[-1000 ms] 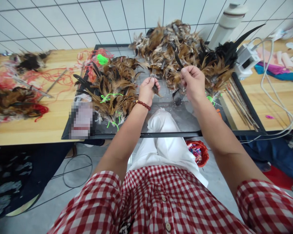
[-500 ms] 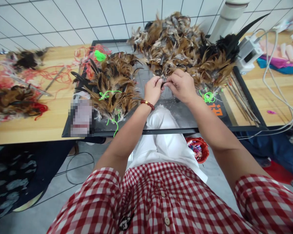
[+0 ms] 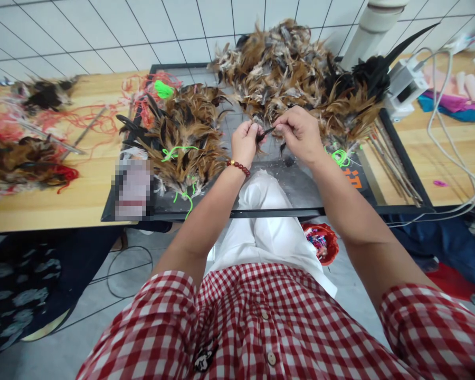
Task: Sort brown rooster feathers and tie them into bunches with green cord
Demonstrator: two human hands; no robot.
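My left hand (image 3: 246, 141), below a bead bracelet, is closed in a pinch on a small dark feather (image 3: 266, 133). At the feather's other end, the fingertips of my right hand (image 3: 298, 132) are pinched together on it. Both hands are above the dark tray (image 3: 261, 198), in front of a big heap of loose brown and pale feathers (image 3: 277, 68). Left of my hands lie brown feather bunches (image 3: 198, 121), with bright green string (image 3: 178, 153) on them. Black feathers (image 3: 370, 76) rest at the heap's right end.
A coil of green string (image 3: 339, 157) and thin rods (image 3: 396, 163) lie on the tray's right side. Further right are a white power adapter (image 3: 406, 87) and its cable. Red string and feathers (image 3: 19, 163) cover the left table. A red basket (image 3: 322, 244) stands below.
My right hand has shifted a little to the right, away from my left hand. More of the dark feather now shows between the two.
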